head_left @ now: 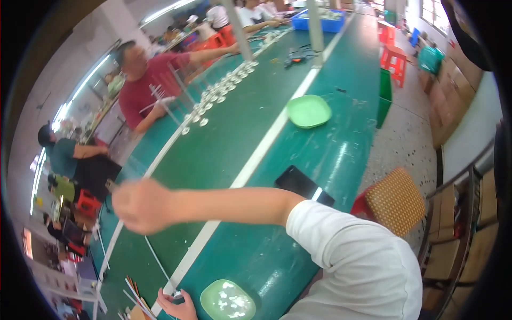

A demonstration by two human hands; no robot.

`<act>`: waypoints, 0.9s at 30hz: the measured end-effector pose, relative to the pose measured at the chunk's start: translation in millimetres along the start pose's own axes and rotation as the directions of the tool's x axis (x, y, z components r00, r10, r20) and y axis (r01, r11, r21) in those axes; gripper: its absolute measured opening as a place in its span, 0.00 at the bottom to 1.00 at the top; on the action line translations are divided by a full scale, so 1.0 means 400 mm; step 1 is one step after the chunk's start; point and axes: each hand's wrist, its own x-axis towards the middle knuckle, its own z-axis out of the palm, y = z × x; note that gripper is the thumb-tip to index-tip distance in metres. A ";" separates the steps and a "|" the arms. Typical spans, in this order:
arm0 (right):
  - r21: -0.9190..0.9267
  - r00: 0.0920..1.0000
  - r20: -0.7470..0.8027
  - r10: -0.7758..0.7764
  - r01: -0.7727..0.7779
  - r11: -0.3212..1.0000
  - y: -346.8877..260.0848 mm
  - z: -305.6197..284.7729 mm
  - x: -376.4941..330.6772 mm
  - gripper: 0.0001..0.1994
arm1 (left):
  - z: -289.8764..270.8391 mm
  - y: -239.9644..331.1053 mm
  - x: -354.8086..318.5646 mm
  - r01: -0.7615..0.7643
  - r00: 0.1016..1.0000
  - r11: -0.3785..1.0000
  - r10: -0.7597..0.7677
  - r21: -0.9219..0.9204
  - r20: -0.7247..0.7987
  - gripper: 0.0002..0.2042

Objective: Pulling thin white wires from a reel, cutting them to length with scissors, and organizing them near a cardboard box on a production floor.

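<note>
My left hand [181, 307] pinches a thin white rod [158, 260], likely light and stiff, by its end; I can't tell my right hand's [143, 207] grip.

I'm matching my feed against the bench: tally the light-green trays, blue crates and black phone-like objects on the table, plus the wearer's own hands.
Light-green trays: 2
Blue crate: 1
Black phone-like object: 1
Wearer's hands, left hand and right hand: 2
Total: 6
</note>
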 end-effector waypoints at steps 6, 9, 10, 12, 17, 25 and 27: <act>0.104 0.961 0.193 -0.195 0.178 0.979 -0.258 -0.138 -0.103 0.09 | -0.056 -0.033 -0.011 0.174 0.984 0.982 -0.172 -0.066 0.040 0.32; -0.070 0.962 0.250 -0.111 0.133 0.989 -0.356 -0.256 -0.165 0.06 | -0.072 -0.026 0.004 -0.033 0.995 0.998 0.039 0.059 -0.095 0.31; -0.066 0.950 0.305 -0.062 0.087 0.994 -0.398 -0.294 -0.188 0.07 | -0.100 0.001 0.005 -0.025 0.990 1.000 0.023 -0.015 -0.142 0.31; -0.134 0.924 0.379 0.050 0.001 0.991 -0.466 -0.354 -0.244 0.08 | -0.179 0.064 0.018 0.004 0.976 1.000 -0.010 -0.026 -0.219 0.25; -0.169 0.872 0.419 0.252 -0.198 0.966 -0.572 -0.344 -0.391 0.09 | -0.516 0.124 -0.094 -0.227 0.903 0.940 0.301 0.255 -0.308 0.14; -0.005 0.889 0.244 0.387 -0.397 0.918 -0.639 -0.237 -0.458 0.10 | -0.725 0.069 -0.364 0.332 0.940 0.862 -0.270 0.383 -0.207 0.11; -0.188 0.792 0.322 0.518 -0.483 0.855 -0.623 -0.256 -0.465 0.12 | -0.725 0.046 -0.404 0.421 0.905 0.857 -0.378 0.297 -0.193 0.13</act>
